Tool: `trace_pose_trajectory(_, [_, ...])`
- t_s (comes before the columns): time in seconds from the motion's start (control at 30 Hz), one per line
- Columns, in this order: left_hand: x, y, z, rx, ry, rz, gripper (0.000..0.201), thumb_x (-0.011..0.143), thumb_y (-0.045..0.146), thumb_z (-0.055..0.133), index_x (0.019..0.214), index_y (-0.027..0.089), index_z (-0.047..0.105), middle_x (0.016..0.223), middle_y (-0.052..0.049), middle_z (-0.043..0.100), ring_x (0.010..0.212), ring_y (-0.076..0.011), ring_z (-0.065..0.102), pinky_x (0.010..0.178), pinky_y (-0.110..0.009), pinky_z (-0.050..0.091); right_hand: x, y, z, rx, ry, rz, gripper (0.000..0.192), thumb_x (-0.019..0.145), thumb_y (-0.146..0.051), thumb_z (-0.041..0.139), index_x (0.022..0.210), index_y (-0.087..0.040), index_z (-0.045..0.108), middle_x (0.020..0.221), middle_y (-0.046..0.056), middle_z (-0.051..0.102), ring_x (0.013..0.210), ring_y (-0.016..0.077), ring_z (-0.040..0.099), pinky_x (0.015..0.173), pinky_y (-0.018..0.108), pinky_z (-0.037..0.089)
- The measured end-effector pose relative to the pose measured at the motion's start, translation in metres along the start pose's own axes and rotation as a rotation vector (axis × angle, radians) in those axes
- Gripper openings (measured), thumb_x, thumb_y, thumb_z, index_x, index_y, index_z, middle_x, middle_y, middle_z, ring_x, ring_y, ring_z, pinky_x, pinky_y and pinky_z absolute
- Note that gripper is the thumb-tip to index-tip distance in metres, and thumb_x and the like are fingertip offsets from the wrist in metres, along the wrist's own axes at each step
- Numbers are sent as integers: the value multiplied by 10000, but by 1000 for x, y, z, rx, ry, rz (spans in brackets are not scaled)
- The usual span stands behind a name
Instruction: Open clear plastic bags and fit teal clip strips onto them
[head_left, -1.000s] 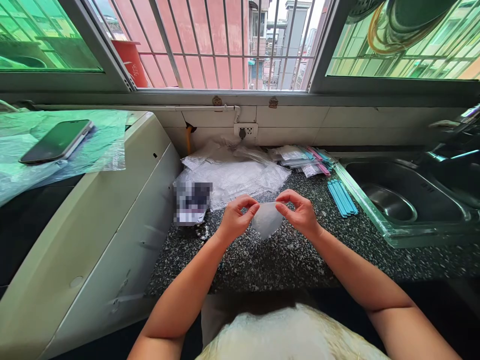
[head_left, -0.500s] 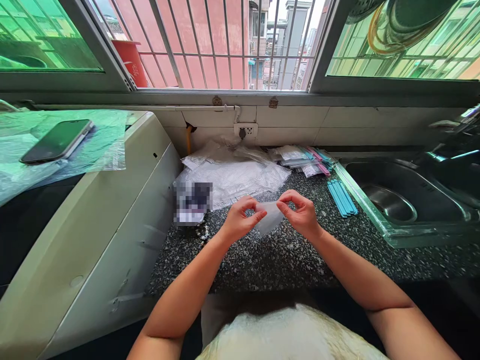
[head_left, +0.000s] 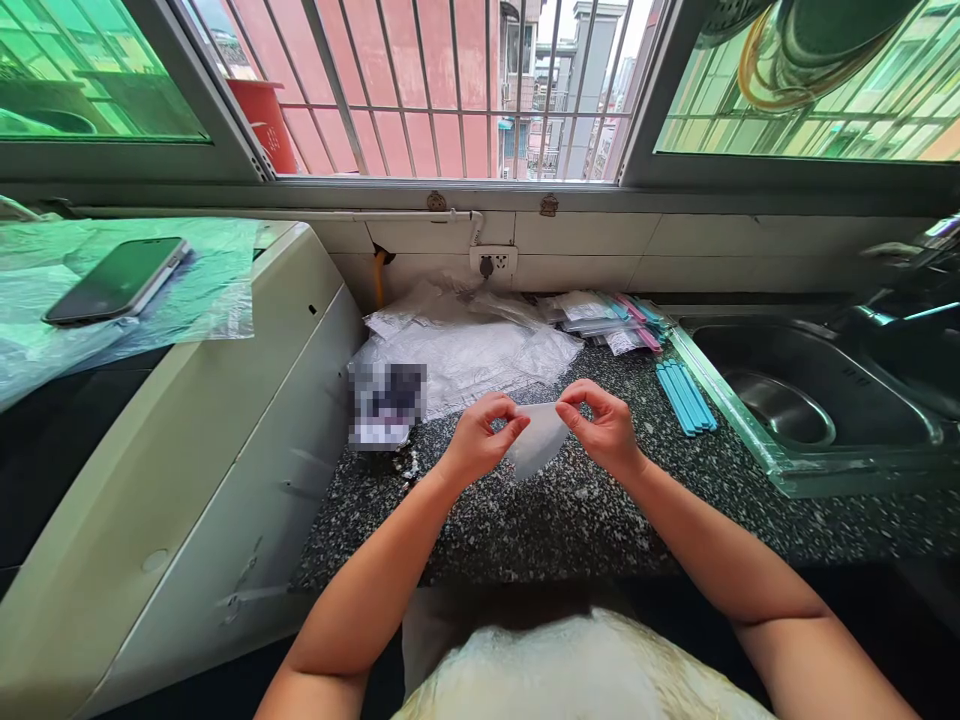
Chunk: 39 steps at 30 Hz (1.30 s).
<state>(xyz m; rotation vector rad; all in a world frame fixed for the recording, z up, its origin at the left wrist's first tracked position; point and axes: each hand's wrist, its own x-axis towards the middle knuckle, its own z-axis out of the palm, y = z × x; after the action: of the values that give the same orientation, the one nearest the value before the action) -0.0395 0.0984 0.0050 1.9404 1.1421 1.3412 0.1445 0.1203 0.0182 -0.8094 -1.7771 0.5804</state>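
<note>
Between my hands, above the speckled dark countertop (head_left: 525,540), hangs a small translucent plastic bag (head_left: 538,440). My left hand (head_left: 484,435) pinches its left upper corner between thumb and fingers. The right upper corner is pinched by my right hand (head_left: 600,425), so the top edge is drawn out between them. Whether anything is inside the bag cannot be made out. Behind my hands lies a spread of clear plastic bags (head_left: 480,350). To the right of my right hand rest several blue strips (head_left: 685,398), side by side.
A pile of packed bags with blue and pink strips (head_left: 607,318) lies near the wall. The sink (head_left: 787,470) is at the right. A phone (head_left: 120,282) rests on plastic sheeting at the left, on a cream appliance (head_left: 247,400). A blurred-out item (head_left: 386,405) lies left of my hands.
Both hands keep their pinch on the bag and have barely moved. The bag's lower part hangs slightly lower and further left.
</note>
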Motion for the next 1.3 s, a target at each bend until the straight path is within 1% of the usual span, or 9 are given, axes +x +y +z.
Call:
trace_pose_trajectory(0.17, [0,2,0,13,-41,18,211,815,247,551,622,164,527,653,-2,527,658,-125,480,642,-255,390,0,0,-1,-30,-69,-25,98,794,-277,599,727,-205,591,718,12,596,707,143,539,665,307,450])
trace_pose_trajectory(0.27, [0,3,1,11,-54,18,214,816,240,549,619,164,518,646,3,513,653,-124,468,635,-251,381,0,-1,-1,-42,-81,-45,113,797,-267,600,701,-210,582,697,7,596,702,143,543,665,308,450])
trace_pose_trajectory(0.4, [-1,2,2,-3,-57,7,221,816,251,552,616,167,510,636,7,501,643,-122,460,622,-246,373,0,-2,0,-48,-65,-55,139,802,-250,593,672,-210,567,668,3,582,671,140,532,630,303,444])
trace_pose_trajectory(0.6, [0,1,2,-4,-59,-1,237,825,282,540,619,170,509,643,3,505,645,-124,462,623,-251,375,-1,-3,1,-59,-43,-78,139,800,-232,597,668,-207,562,663,0,584,675,139,532,633,302,434])
trace_pose_trajectory(0.8, [-2,0,7,26,-72,10,295,783,396,601,609,173,516,641,1,495,663,-138,459,619,-267,377,-2,-3,1,-32,-12,-67,142,801,-235,593,667,-202,560,664,-3,576,674,135,523,633,294,429])
trace_pose_trajectory(0.97, [-4,-3,11,36,-110,-8,227,823,305,563,637,176,587,663,-14,539,690,-148,491,646,-287,402,-1,-3,-3,-2,24,3,131,799,-255,592,681,-201,572,681,3,571,669,135,516,615,290,430])
trace_pose_trajectory(1.07, [-4,-3,11,44,-102,-11,197,818,271,572,645,180,595,658,-8,534,687,-146,493,638,-284,404,0,-2,-5,-4,25,21,138,798,-273,592,680,-204,573,681,5,570,670,137,514,620,296,434])
trace_pose_trajectory(1.17, [-4,-2,10,51,-105,-6,202,819,254,573,634,175,587,652,-5,522,679,-141,489,629,-276,401,1,-2,-6,-17,-1,34,145,800,-288,590,683,-204,574,687,5,570,680,138,520,635,301,440])
trace_pose_trajectory(1.3, [-4,-2,10,60,-133,10,200,819,237,569,631,171,580,653,-7,528,673,-138,485,628,-272,396,4,-2,-9,-35,-91,23,106,788,-301,612,742,-206,606,741,15,606,727,146,551,681,313,448])
